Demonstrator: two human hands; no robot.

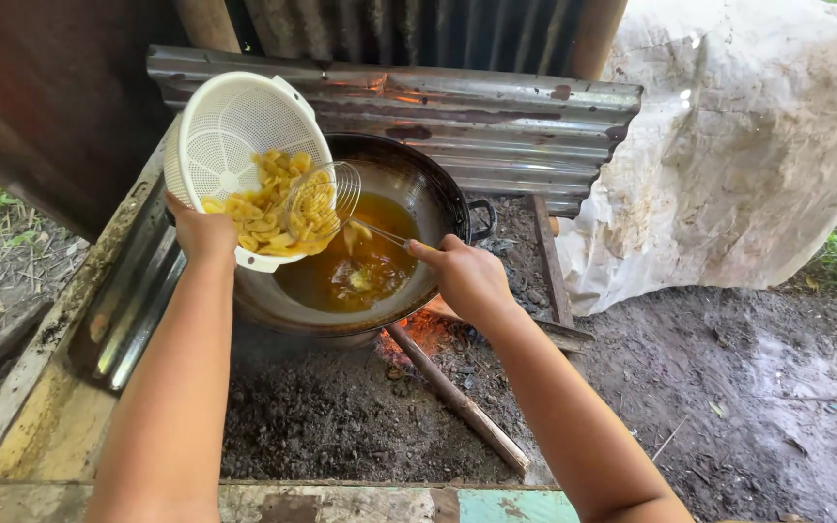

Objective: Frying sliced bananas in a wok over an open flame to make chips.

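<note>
Nearest to us runs a worn wooden edge (273,502) with flaking paint, and past it a bed of grey ash (341,416). A long stick of firewood (457,397) lies across the ash with its far end in the glowing fire (409,334) under the pan.

Our left hand (201,232) is closed on the lower rim of a white plastic colander (234,145), tipping it toward us and over the near-left edge of the pan. Yellow fried pieces (268,208) are heaped in its lower half; they look cooked and lifted out of the oil. Our right hand (467,276) is wrapped tight around the thin handle of a wire skimmer (322,199), whose basket rests inside the colander against the heap (whether it is dropping pieces or pushing them, we cannot tell).

Behind the hands sits the black wok (438,189), holding brown oil (360,261). A few pale pieces (356,279) float in it, so we judge most of the batch is already out and only these last bits remain to be scooped.

Farther back, corrugated metal sheets (496,116) shield the fire, and a pale tarp (748,145) hangs to the right above dark, damp ground (728,387).
</note>
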